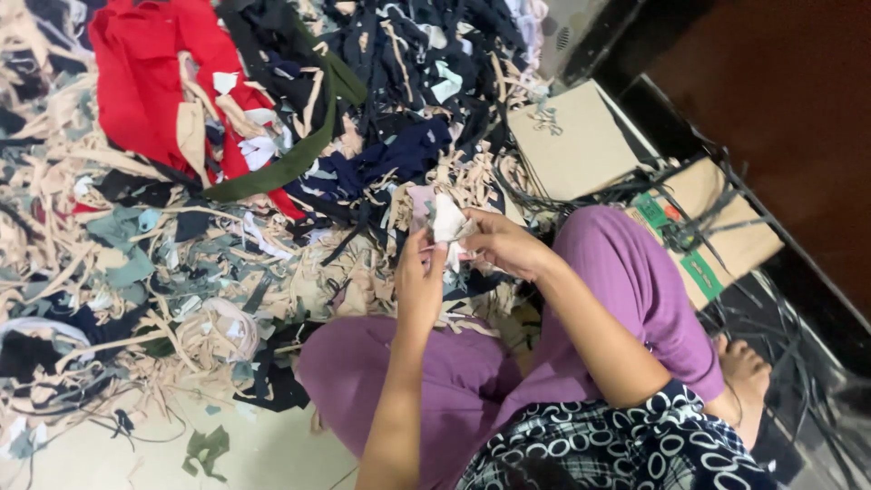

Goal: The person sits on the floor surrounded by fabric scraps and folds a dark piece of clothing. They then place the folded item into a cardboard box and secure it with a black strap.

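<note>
I saw a white scrap (446,220), purple trousers (626,272), a red cloth (145,82), beige strips (299,281), navy pieces (399,150), and tan cardboard (572,141).

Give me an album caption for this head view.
Seated amid fabric scraps, both hands hold a small white cloth piece.

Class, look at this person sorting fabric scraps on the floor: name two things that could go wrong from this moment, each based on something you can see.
1. The small white scrap is pinched between the left hand and right hand above a dense scrap pile; if it slips, it could be lost among similar pieces.
2. Black strips trail over the cardboard boxes near the bare foot; they might tangle around it.
</note>
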